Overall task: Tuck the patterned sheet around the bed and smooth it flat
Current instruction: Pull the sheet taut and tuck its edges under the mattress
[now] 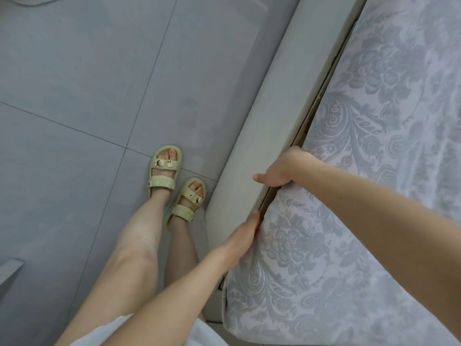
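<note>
The patterned sheet (361, 151), pale with grey floral and paisley motifs, covers the mattress on the right. A padded grey bed frame (269, 116) runs diagonally along its left edge. My right hand (282, 168) curls over the mattress edge, fingers hooked down into the gap between mattress and frame, thumb pointing left. My left hand (245, 236) reaches with straight fingers into the same gap lower down, pressing against the sheet's side; its fingertips are hidden in the gap.
Grey tiled floor (87, 83) fills the left. My legs and feet in pale green sandals (164, 168) stand beside the bed frame. A grey object's corner (10, 270) shows at the left edge.
</note>
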`<state>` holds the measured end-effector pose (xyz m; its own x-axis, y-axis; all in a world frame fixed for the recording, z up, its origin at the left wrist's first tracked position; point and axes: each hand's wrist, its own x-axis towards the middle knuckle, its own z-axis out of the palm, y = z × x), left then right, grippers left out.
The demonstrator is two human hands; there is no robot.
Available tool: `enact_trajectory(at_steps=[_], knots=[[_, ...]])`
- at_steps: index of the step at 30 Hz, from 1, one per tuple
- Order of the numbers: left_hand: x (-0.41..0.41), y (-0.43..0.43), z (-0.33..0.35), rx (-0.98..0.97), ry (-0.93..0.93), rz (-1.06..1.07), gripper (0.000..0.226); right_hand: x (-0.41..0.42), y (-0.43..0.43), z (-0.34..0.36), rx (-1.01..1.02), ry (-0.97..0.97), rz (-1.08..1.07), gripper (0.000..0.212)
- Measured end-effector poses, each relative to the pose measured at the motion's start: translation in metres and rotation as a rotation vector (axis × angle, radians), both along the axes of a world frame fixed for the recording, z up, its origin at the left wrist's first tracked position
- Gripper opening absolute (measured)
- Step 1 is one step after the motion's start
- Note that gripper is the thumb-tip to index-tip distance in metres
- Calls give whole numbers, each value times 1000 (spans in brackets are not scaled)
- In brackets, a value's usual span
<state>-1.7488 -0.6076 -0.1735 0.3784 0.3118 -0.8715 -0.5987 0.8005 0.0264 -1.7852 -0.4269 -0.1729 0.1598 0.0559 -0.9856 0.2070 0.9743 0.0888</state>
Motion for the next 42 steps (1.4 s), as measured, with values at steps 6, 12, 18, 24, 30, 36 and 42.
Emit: enact_trajectory(at_steps=[6, 12, 18, 24, 30, 36, 42], knots=[[8, 1, 4, 49, -10, -25, 59, 17, -27, 22, -51, 320, 155, 77], [8, -44, -20, -128, 205, 125, 60, 38, -38, 37, 25, 818, -236, 57], [46, -103, 7, -91, 105, 135, 45, 106, -94, 44, 16, 1159, -154, 60], [57, -93, 4, -92, 88, -1, 50, 134, -122, 21, 24, 1304, -12, 52], [3, -70, -1, 67, 301, -108, 57, 120, -142, 33, 21, 1370, -342, 48], [-64, -42, 17, 194, 519, -75, 35, 133, -136, 75, 628, 1203, -703, 45], [-110, -20, 87, 294, 624, -104, 26, 111, -148, 125, 322, 716, -1043, 43]])
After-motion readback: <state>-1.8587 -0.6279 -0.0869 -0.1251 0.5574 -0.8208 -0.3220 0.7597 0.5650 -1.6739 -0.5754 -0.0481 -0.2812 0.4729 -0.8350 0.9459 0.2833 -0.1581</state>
